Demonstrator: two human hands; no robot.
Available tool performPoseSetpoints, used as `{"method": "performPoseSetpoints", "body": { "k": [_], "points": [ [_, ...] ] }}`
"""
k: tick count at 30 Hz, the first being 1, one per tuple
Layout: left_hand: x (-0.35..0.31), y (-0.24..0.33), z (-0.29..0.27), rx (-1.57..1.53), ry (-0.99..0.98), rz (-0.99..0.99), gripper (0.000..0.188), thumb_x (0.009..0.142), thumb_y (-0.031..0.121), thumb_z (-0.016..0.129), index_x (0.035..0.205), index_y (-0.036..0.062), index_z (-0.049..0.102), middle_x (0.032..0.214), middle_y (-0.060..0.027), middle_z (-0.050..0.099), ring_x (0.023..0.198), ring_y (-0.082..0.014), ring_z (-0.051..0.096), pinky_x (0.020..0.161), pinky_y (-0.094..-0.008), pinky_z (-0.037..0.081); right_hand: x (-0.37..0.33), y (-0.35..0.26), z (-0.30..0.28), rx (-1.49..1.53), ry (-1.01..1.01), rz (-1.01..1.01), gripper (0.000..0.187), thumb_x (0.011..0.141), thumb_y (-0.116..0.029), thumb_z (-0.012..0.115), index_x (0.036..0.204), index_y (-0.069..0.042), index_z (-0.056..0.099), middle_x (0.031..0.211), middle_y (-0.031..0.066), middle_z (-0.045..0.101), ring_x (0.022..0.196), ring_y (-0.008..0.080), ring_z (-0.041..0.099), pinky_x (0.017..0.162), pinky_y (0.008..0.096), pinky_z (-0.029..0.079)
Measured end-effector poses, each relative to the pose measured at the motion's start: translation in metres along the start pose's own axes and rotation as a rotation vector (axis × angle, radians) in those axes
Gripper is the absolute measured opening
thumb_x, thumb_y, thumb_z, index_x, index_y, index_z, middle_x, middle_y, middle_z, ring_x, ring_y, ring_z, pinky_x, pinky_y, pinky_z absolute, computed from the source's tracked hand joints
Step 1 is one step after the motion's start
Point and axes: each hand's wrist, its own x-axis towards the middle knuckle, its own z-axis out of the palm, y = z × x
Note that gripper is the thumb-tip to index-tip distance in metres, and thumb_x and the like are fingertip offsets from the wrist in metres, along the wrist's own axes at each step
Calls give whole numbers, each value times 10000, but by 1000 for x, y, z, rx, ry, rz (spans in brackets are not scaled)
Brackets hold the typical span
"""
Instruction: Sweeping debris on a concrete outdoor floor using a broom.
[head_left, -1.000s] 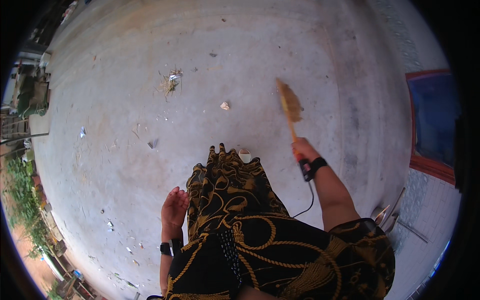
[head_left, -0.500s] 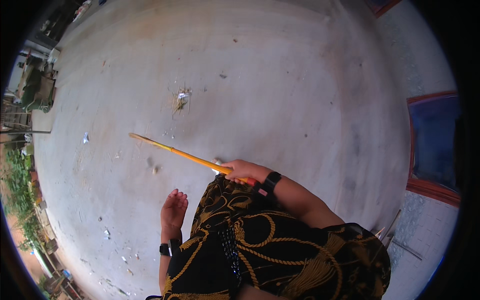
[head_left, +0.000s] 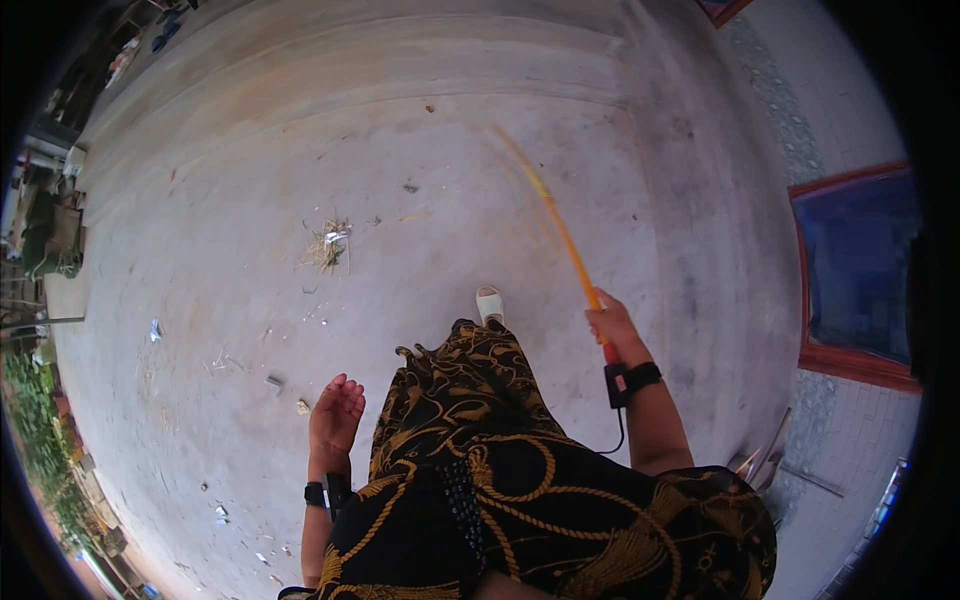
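Whereas half a second ago I had the broom (head_left: 569, 244) pointing left across the front of the patterned skirt (head_left: 470, 400), it now stands out to the right, reaching far and leaning slightly left. My right hand (head_left: 614, 324) is clenched around its orange handle; the far end is blurred, so I cannot tell whether it touches the concrete floor (head_left: 450, 240). My left hand (head_left: 337, 410) is released, its fingers loosely curled, left of the skirt. A second ago the pale crumpled scrap (head_left: 303, 407) lay farther off, ahead of the skirt; now it is near and left, close to a small dark piece (head_left: 274, 384). Far left of centre sits a straw heap (head_left: 327, 248) with a shiny bit. One white shoe (head_left: 490, 303) shows past the skirt, which blocks my view of the floor beneath. A red-framed blue panel (head_left: 860, 275) stands right; green plants (head_left: 35, 425) line the left.
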Motion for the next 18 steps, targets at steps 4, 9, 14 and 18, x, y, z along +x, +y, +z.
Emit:
{"method": "performPoseSetpoints", "body": {
  "k": [4,9,14,18],
  "points": [
    [22,-14,50,-9,22,-11,190,883,137,489,1050,56,530,925,-63,607,897,-220,586,809,-335,473,87,10,-88,129,102,105,700,762,-54,573,1386,-72,257,612,33,495,464,107,477,390,267,430],
    [45,-36,115,-38,10,-23,177,893,134,486,1039,51,542,905,-67,615,888,-225,596,782,-338,495,194,12,-181,212,109,270,121,764,-48,554,859,-32,481,578,25,463,420,106,458,371,246,411],
    [47,-42,157,43,94,-22,181,883,137,501,1040,54,535,911,-65,609,901,-233,586,794,-340,484,251,-9,-148,-74,20,121,107,691,-85,537,612,-16,557,540,94,554,439,185,536,415,330,423],
    [52,-43,169,11,128,-16,178,887,138,491,1035,44,521,905,-80,601,892,-235,586,806,-342,475,244,-15,-43,-266,-187,-83,207,718,-70,522,912,0,543,587,75,542,498,181,546,444,324,449]
  ]
}}
